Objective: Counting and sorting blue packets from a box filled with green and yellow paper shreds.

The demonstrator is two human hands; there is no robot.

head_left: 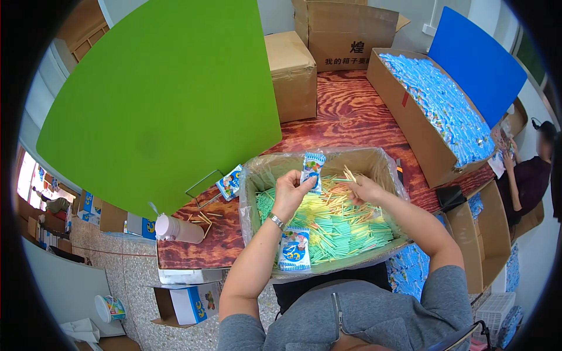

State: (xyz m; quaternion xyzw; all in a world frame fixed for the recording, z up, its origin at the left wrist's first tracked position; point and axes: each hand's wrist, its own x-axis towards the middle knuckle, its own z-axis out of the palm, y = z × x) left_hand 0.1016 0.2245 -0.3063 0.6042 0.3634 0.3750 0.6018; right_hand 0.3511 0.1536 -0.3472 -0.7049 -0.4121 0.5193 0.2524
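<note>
Pinching 1 blue-and-white rectangular plastic packet (pixel 314 166) in closed left fingers (pixel 305 185); clasping thin pale-yellow sticks (pixel 349 174) in curled right fingers (pixel 357 188); apparently portioning; probably needing alignment toward left fingers.

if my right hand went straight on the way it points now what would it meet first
Probably the blue-and-white packet in the left hand, with the thin sticks in the right hand leading; depth is unclear.
</note>
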